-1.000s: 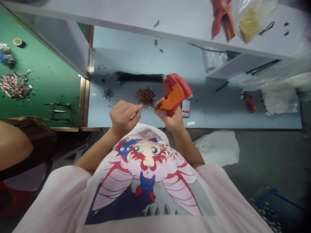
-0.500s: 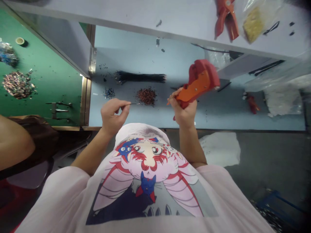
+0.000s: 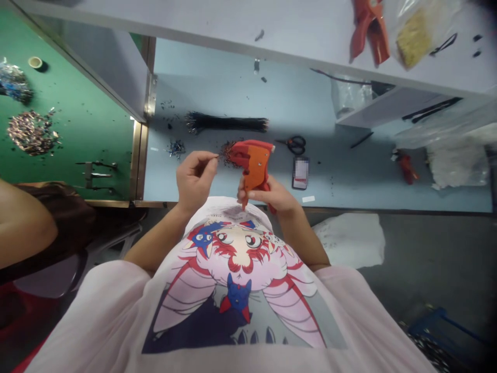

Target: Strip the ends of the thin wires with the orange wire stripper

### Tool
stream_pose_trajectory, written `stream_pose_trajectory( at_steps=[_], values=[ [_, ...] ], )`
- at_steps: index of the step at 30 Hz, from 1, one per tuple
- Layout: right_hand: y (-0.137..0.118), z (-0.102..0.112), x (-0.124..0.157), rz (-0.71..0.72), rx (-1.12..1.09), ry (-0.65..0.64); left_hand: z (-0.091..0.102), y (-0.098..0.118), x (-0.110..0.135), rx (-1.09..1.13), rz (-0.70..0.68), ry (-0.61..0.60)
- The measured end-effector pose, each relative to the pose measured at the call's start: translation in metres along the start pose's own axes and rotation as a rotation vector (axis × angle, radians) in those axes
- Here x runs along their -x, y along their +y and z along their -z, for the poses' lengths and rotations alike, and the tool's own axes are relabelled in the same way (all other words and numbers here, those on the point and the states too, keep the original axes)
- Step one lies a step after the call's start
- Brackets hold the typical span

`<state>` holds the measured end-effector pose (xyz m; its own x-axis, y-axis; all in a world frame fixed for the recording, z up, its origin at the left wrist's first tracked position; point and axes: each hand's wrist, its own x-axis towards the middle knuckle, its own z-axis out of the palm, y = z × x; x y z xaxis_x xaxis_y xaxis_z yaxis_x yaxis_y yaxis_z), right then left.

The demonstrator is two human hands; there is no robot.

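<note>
My right hand [image 3: 272, 194] is wrapped round the handles of a red and orange wire stripper [image 3: 257, 165], whose jaws point left. Between the thumb and finger of my left hand [image 3: 197, 176] is a thin dark wire [image 3: 218, 156], its end close to the stripper's jaws; whether they touch I cannot tell. Partly hidden behind the jaws lies a pile of small reddish-brown scraps [image 3: 227, 154]. Farther back, a bundle of black wires [image 3: 229, 123] rests on the pale blue tabletop [image 3: 217, 88].
Scissors [image 3: 295, 144] and a phone [image 3: 301, 173] lie right of the stripper. Blue and silver bits [image 3: 176, 148] are to the left. A shelf [image 3: 217, 26] overhangs the back, holding red-handled pliers [image 3: 370, 33]. Another person's arm [image 3: 23, 228] is at far left.
My right hand has swung the stripper left and down, turning its jaws toward the wire. The left hand has moved slightly right with the wire. The scissors and phone are now uncovered.
</note>
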<state>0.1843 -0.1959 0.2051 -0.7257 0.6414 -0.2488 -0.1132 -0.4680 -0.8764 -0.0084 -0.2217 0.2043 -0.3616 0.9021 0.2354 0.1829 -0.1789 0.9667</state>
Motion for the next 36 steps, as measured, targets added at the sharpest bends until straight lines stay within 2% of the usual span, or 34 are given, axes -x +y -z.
stream_pose_trajectory(
  at_steps=[4,10,16,22,29,34,36],
  values=[
    [0.001,-0.004,0.004,-0.04,-0.127,-0.079,-0.003,0.004,0.002,-0.091,-0.099,-0.02],
    [0.001,-0.005,0.006,-0.069,-0.144,-0.11,0.0,0.006,0.005,-0.228,-0.193,-0.016],
    [-0.003,-0.009,0.009,-0.09,-0.124,-0.083,0.003,0.001,0.005,-0.269,-0.223,-0.041],
    [-0.001,-0.012,0.007,-0.072,-0.079,-0.108,0.005,0.001,0.004,-0.295,-0.247,-0.053],
    [0.005,-0.02,0.003,-0.12,-0.171,-0.015,0.003,-0.002,0.004,-0.316,-0.198,-0.071],
    [0.002,-0.008,0.004,-0.022,-0.049,-0.1,0.006,-0.003,0.003,-0.322,-0.189,-0.03],
    [-0.002,-0.001,0.005,0.03,0.033,-0.08,0.009,-0.003,0.002,-0.352,-0.206,0.002]
  ],
)
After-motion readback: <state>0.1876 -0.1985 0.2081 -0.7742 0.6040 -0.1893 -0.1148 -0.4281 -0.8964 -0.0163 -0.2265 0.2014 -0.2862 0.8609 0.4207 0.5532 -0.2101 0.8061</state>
